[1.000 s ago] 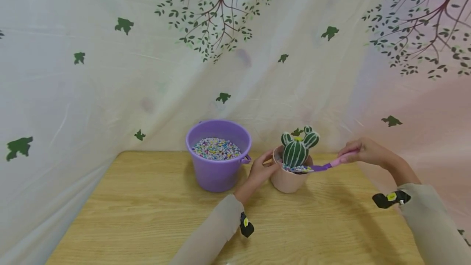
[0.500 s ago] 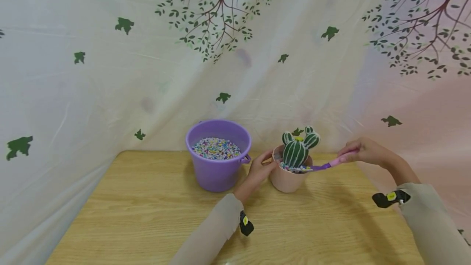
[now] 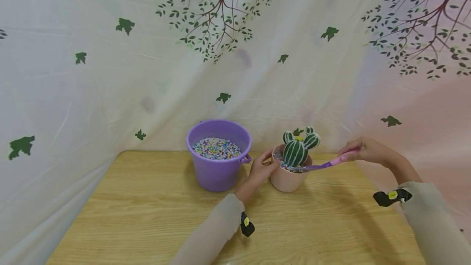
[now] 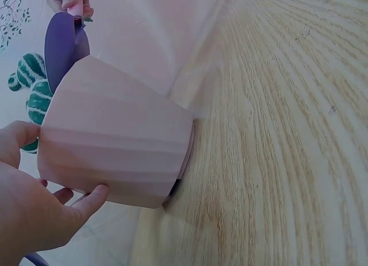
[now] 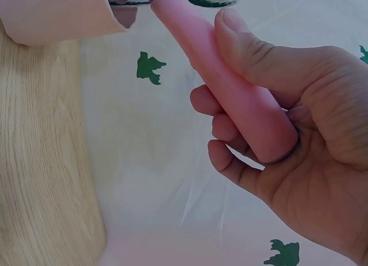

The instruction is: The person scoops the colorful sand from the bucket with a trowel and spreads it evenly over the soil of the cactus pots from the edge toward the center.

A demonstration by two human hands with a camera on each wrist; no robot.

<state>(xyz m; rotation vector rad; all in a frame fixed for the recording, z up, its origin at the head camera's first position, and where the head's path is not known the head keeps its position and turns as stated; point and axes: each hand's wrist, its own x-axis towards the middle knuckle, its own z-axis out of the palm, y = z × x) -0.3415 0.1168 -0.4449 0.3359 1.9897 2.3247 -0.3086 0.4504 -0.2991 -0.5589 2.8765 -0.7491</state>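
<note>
A pale pink flower pot (image 3: 288, 182) stands on the table with a green, white-striped cactus (image 3: 295, 153) in it. Multicoloured beads lie around the cactus base. My left hand (image 3: 260, 171) holds the pot's left side, its thumb at the rim and its fingers against the wall (image 4: 43, 211). In my right hand (image 3: 368, 151) is a small trowel, its pink handle (image 5: 224, 82) gripped between thumb and curled fingers. The trowel's purple blade (image 4: 60, 50) reaches over the pot's right rim, tilted, close to the beads and cactus.
A purple bucket (image 3: 217, 177) partly filled with multicoloured beads (image 3: 217, 149) stands left of the pot, near my left hand. The wooden table (image 3: 147, 216) ends at the back against a hanging cloth (image 3: 176, 77) printed with leaves and branches.
The trowel blade has tipped over; beads that lay on it have slid off into the pot, and its purple face now shows. Both hands have stayed almost in place.
</note>
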